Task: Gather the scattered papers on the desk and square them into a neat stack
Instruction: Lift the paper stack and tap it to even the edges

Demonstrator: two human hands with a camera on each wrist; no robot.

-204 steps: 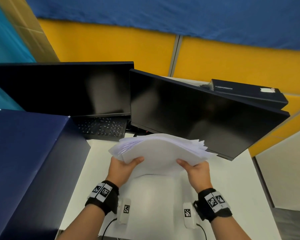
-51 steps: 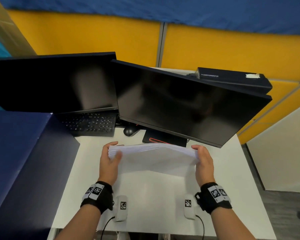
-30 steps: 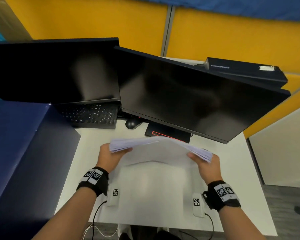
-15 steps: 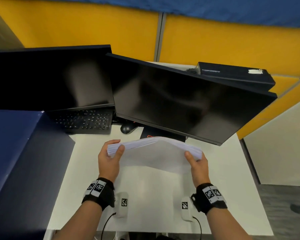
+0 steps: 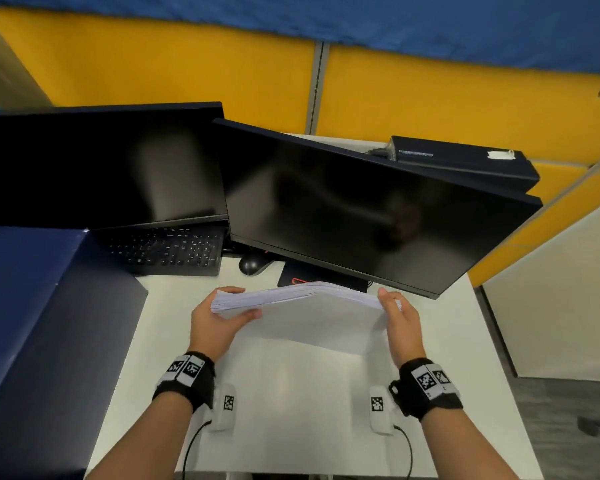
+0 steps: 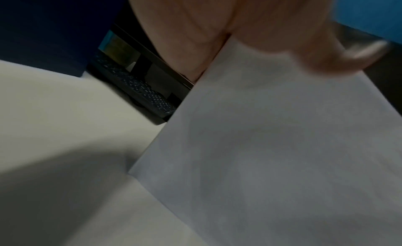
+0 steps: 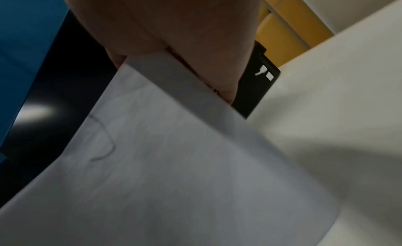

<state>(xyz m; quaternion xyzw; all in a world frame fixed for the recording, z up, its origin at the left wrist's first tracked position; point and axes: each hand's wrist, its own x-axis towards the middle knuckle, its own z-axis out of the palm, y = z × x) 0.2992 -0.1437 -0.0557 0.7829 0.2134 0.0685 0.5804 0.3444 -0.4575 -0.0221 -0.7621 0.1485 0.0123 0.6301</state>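
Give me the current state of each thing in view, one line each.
paper stack: on edge on the desk, gripped at both ends, top edges nearly flush
left hand: grips the stack's left end
right hand: grips the stack's right end
left monitor: screen dark
right monitor: screen dark
desk: bears the stack's bottom edge

Left hand (image 5: 211, 323) and right hand (image 5: 400, 323) grip a stack of papers (image 5: 302, 306) on edge on the white desk (image 5: 291, 427), before two dark monitors (image 5: 361, 209).
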